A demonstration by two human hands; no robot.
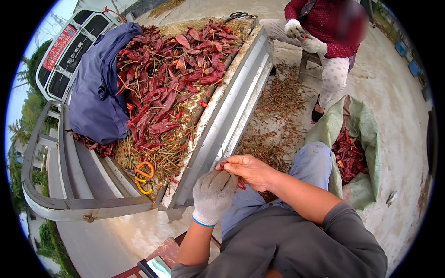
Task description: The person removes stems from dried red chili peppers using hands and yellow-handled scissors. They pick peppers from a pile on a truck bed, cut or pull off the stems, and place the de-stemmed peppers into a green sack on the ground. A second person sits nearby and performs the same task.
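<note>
In front of my lap, my hands meet over a dried red chili pepper (241,183), mostly hidden by fingers and knuckles. My left hand (213,192), in a grey-white knitted glove with a blue cuff edge, is closed around it. My bare right hand (250,171) pinches at it from the other side, thumb and fingertips together. Just beyond them, on the truck bed (222,104), lies a large heap of dried red chilies (162,78) with stalks. At my right, an open pale green woven sack (368,125) holds more chilies (348,155).
Orange-handled scissors (144,171) lie at the bed's near corner, and black-handled scissors (237,15) at its far end. Dark blue cloth (99,88) covers part of the heap. Opposite, a seated co-worker (320,41) wears white gloves. Stalks (282,99) litter the concrete between us.
</note>
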